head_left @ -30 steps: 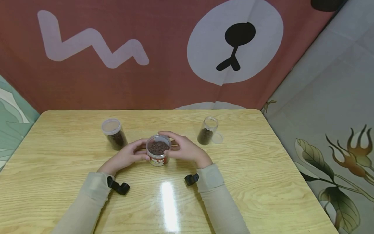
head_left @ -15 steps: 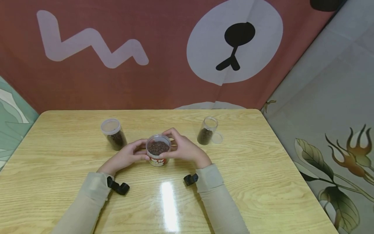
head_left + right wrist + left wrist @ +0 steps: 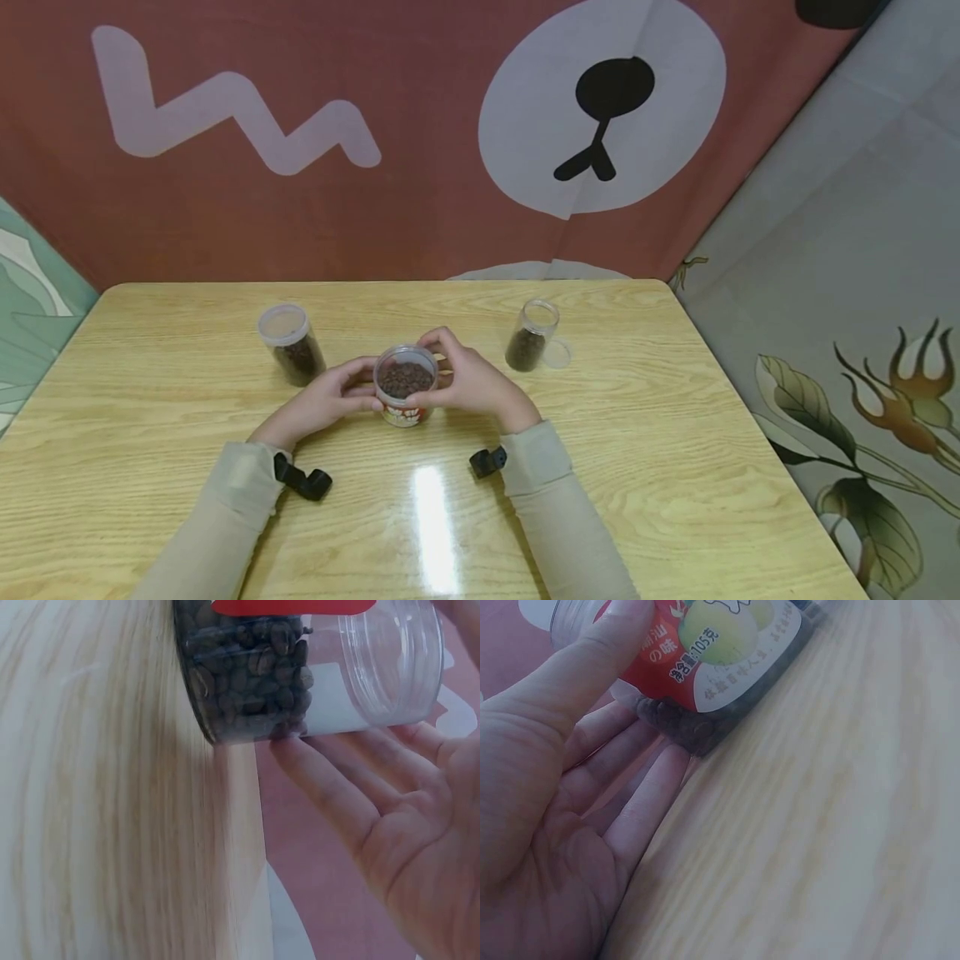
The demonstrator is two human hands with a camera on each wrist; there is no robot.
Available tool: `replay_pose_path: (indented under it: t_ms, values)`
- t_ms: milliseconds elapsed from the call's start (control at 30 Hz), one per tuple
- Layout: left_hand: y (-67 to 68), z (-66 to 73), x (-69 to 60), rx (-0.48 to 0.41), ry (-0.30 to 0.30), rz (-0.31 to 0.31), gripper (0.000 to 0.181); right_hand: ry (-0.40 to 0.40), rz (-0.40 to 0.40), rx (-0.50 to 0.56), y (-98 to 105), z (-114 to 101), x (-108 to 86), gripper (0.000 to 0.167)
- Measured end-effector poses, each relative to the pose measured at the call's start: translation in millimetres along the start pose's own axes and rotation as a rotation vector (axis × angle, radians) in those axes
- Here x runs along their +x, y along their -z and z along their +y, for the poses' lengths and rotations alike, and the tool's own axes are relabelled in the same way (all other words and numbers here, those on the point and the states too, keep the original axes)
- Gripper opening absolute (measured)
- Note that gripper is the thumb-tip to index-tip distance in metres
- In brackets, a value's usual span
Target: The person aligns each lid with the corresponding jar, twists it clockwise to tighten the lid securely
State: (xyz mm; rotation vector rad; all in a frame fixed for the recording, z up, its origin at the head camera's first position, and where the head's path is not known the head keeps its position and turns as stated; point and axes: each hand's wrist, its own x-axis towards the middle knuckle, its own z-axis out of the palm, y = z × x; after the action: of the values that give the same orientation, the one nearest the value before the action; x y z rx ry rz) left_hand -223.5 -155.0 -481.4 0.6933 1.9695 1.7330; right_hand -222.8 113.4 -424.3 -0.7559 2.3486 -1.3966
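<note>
A short clear plastic jar (image 3: 402,414) of dark brown coffee beans stands on the table between my hands. Its mouth has no lid, and its red label (image 3: 660,664) carries a picture of green fruit. My left hand (image 3: 326,398) holds the jar's left side, thumb in front and fingers behind. From the other side my right hand (image 3: 480,385) grips it near the rim, with the thumb at the front and the fingertips behind. In the right wrist view the beans (image 3: 255,675) fill the lower part of the jar, and a fingertip touches its wall.
At the back left stands a taller jar (image 3: 296,354) with a whitish lid and dark contents. Another tall jar (image 3: 527,346), uncovered and partly filled, stands at the back right. Beside it lies a clear round lid (image 3: 557,354). A red printed cloth (image 3: 427,225) hangs behind the table (image 3: 660,467).
My right forefinger has moved back from the jar's far rim, and the right thumb has shifted left and slightly down along its front. The left hand and the jar have hardly moved.
</note>
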Motion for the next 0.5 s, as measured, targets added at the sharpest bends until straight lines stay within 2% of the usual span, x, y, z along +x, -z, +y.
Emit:
replay_pose_path:
  t_ms: [167,333,500]
  values:
    - [-0.1,0.3,0.8,0.002,-0.007,-0.004,0.067,0.028,-0.036,0.032,2.6,1.5,-0.9,0.083]
    - [-0.4,0.6,1.1,0.009,-0.003,0.005,0.067,0.066,-0.094,0.067,4.8,4.1,-0.3,0.077]
    - [-0.3,0.3,1.1,0.015,-0.003,0.011,0.069,0.059,-0.098,0.073,4.5,3.4,0.4,0.073]
